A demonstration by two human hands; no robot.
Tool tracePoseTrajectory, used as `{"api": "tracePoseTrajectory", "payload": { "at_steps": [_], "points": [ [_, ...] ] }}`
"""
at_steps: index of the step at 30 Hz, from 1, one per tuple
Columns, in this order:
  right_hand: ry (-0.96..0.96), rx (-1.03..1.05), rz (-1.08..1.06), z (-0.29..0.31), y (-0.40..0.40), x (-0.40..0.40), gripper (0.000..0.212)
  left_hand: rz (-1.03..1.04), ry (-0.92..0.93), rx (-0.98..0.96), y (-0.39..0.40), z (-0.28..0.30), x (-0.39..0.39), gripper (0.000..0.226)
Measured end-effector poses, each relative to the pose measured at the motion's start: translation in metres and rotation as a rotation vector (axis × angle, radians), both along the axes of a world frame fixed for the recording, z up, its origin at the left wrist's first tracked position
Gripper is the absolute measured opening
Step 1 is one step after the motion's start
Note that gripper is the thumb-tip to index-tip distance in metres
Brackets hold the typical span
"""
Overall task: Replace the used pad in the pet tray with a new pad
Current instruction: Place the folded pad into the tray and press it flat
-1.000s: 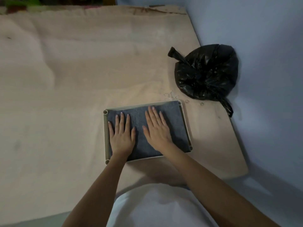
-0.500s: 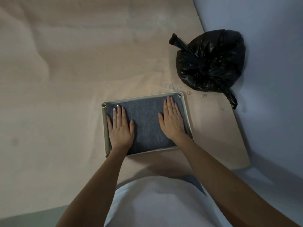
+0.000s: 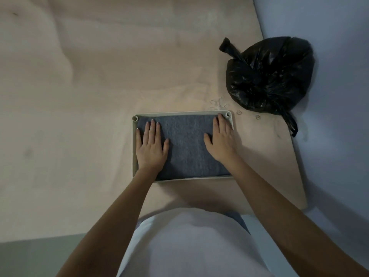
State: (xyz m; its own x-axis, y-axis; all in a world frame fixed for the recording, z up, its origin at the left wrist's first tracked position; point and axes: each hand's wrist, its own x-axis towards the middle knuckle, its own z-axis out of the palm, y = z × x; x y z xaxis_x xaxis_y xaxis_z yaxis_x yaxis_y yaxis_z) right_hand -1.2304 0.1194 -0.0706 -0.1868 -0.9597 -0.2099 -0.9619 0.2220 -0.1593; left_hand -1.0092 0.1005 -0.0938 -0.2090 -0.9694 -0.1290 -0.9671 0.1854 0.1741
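Note:
A shallow pale grey-green pet tray [image 3: 134, 148] lies on the beige cloth in front of me. A dark grey felt pad [image 3: 187, 144] fills its inside and lies flat. My left hand [image 3: 150, 146] rests palm down on the pad's left part, fingers spread. On the right side, my right hand [image 3: 221, 139] presses flat, with its fingertips at the tray's far right corner. Neither hand grips anything.
A tied black rubbish bag [image 3: 267, 74] sits beyond the tray to the right, at the edge of the beige cloth [image 3: 79, 86]. A pale blue wall [image 3: 335, 96] rises along the right. My white shirt fills the bottom middle.
My right hand has slid from the pad's middle to its right side and far corner. The left hand shifted slightly left. The view has moved closer over the tray.

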Motion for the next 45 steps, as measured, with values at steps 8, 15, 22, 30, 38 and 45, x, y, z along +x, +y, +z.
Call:
{"api": "tracePoseTrajectory", "payload": {
  "at_steps": [8,15,22,30,38,45],
  "points": [
    [0.108,-0.039,0.004,0.001,-0.002,0.025,0.062,-0.121,-0.039,-0.008,-0.004,0.006,-0.001,0.069],
    [0.073,-0.067,-0.007,-0.010,0.009,0.006,0.063,-0.033,0.041,0.017,-0.003,0.004,0.006,0.078],
    [0.016,-0.045,-0.016,-0.013,0.009,0.006,0.064,-0.009,0.097,0.013,-0.003,0.006,0.007,0.076],
    [-0.083,-0.033,0.125,0.011,0.006,-0.007,0.064,-0.121,0.115,0.045,-0.014,0.025,0.021,0.068],
    [0.171,0.154,0.886,0.011,0.007,0.014,0.122,-0.875,-0.277,0.064,-0.016,0.030,0.025,0.110],
    [0.182,0.242,0.847,0.006,0.009,-0.021,0.128,-0.868,-0.383,0.052,-0.021,0.026,0.060,0.114]
  ]
}}
